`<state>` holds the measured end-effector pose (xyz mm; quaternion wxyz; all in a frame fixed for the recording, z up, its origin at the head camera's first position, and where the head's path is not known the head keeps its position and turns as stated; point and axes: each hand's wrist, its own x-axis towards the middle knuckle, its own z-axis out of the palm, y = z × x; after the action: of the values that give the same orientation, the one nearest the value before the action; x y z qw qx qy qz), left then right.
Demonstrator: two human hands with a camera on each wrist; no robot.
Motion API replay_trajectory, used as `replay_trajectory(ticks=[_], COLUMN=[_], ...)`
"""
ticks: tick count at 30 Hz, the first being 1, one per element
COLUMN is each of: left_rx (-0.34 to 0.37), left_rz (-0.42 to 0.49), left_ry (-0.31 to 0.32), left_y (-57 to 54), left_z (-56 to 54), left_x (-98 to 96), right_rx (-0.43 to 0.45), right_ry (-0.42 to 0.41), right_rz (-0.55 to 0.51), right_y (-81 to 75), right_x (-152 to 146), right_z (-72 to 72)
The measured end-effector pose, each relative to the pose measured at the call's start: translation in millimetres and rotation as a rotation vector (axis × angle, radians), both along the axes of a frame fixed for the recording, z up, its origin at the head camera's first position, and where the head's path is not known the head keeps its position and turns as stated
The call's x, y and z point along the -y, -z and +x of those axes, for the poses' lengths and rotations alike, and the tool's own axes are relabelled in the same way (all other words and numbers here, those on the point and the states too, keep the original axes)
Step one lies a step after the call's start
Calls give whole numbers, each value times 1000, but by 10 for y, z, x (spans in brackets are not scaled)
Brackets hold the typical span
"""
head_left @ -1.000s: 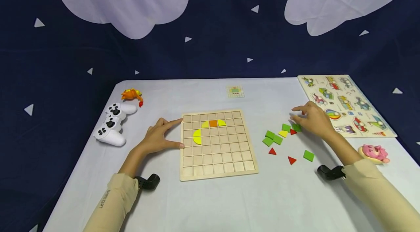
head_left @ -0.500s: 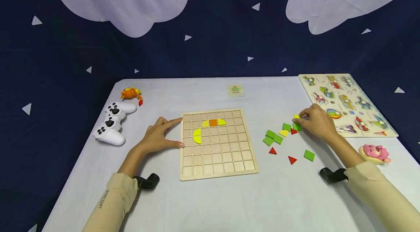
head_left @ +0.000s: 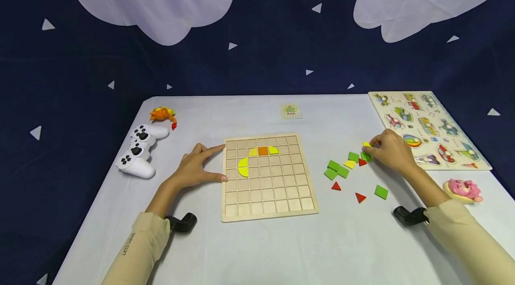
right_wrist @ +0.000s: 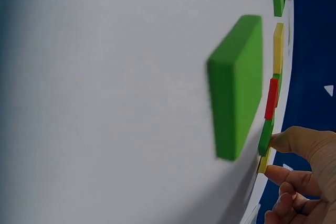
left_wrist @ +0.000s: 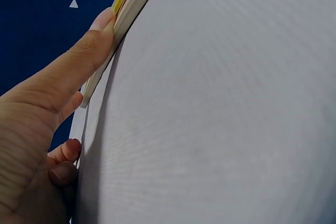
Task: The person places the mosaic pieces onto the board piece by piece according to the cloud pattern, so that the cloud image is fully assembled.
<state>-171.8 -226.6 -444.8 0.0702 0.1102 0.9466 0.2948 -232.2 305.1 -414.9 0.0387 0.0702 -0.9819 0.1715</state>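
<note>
My left hand (head_left: 195, 168) is at the left side of a wooden grid board (head_left: 265, 204), its thumb and index finger spread and touching the edge. On the board lie an orange square (head_left: 263, 151) and several yellow quarter-round pieces (head_left: 243, 167). To the right, my right hand (head_left: 391, 151) pinches a yellow piece (right_wrist: 263, 163) between thumb and index finger; its shape is partly hidden. Beside those fingers are a green square (head_left: 367, 157) and a red triangle (head_left: 362, 162). Another yellow piece (head_left: 349, 165) lies left of them.
More green squares (head_left: 331, 174) and red triangles (head_left: 360, 197) lie right of the board. A small pattern card (head_left: 291, 111) is behind it. At left are a white game controller (head_left: 138, 153) and an orange toy (head_left: 162, 114); at right, a picture puzzle (head_left: 432, 130) and pink figure (head_left: 462, 190).
My right hand has lowered slightly and its fingers have closed on the yellow piece. My left hand stays against the board's edge, and the board's pieces are unchanged.
</note>
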Motion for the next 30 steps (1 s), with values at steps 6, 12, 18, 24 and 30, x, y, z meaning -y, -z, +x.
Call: replay_trajectory(ticks=[6, 12, 18, 24, 30], left_rx=[4, -6, -8, 3, 0], left_rz=[1, 0, -4, -6, 0], left_ry=[2, 4, 7, -2, 0], left_y=[5, 5, 16, 3, -3], left_z=[-2, -4, -4, 5, 3], left_x=[-6, -2, -1, -1, 3], right_rx=[-6, -20, 0, 13, 19], right_ry=[-32, -67, -102, -146, -194], right_rz=[-16, -33, -43, -68, -83], right_y=[-38, -101, -119, -132, -123], right_x=[108, 335, 576, 827, 1042], right_z=[-14, -15, 7, 27, 59])
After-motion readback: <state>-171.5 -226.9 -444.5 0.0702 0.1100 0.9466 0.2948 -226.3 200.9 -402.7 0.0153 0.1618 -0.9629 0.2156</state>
